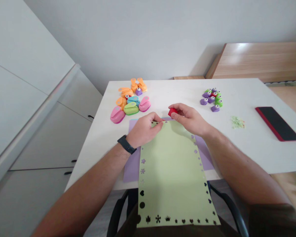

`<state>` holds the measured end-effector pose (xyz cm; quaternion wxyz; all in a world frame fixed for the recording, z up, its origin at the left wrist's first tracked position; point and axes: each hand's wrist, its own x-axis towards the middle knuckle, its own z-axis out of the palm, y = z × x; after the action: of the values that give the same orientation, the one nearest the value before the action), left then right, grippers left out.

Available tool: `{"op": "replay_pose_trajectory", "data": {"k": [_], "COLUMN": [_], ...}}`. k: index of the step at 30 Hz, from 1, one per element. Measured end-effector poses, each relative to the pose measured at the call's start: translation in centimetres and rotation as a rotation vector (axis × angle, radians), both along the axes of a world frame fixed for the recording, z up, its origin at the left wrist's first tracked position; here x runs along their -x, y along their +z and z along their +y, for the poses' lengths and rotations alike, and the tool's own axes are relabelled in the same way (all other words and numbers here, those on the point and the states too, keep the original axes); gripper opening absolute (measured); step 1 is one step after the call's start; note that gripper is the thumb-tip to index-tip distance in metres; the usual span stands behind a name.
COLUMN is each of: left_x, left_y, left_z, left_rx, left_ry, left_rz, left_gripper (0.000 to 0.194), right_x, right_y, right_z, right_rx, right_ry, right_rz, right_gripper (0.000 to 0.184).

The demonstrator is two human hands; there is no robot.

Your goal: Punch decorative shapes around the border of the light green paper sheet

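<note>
My right hand (189,119) is shut on a small red craft punch (173,112) just above the top edge of a pale green paper sheet (171,174). My left hand (144,129) pinches that same top edge, with a black wristband (126,144) on its wrist. Punched shapes, such as hearts, stars and flowers, line the sheet's left, bottom and right margins. Beneath it lies a lilac paper sheet (204,154), partly hidden. I cannot tell whether the paper edge is inside the red punch.
On the white table (246,154) lie larger orange, pink and green craft punches (130,105), small purple and green punches (211,99), green paper scraps (237,122) and a black phone in a red case (277,123). White cabinets (39,131) stand left; a black chair (227,210) sits below the table's front edge.
</note>
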<state>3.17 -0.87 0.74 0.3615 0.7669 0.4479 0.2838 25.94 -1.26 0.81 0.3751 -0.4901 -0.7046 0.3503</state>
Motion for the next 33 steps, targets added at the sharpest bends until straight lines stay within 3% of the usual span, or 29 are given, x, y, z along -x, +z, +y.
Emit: {"op": "replay_pose_trajectory", "data": {"k": [5, 33], "left_x": [0.0, -0.2], "left_y": [-0.1, 0.0], "left_z": [0.1, 0.1], "left_rx": [-0.036, 0.023], "left_ry": [0.024, -0.041], "left_rz": [0.037, 0.0], "left_gripper": [0.014, 0.023], "right_x": [0.1, -0.4], "right_y": [1.0, 1.5], "right_z": [-0.3, -0.5], "right_rx": [-0.047, -0.046], "right_ry": [0.025, 0.052], "right_rz": [-0.07, -0.138], "right_gripper": [0.03, 0.032]}}
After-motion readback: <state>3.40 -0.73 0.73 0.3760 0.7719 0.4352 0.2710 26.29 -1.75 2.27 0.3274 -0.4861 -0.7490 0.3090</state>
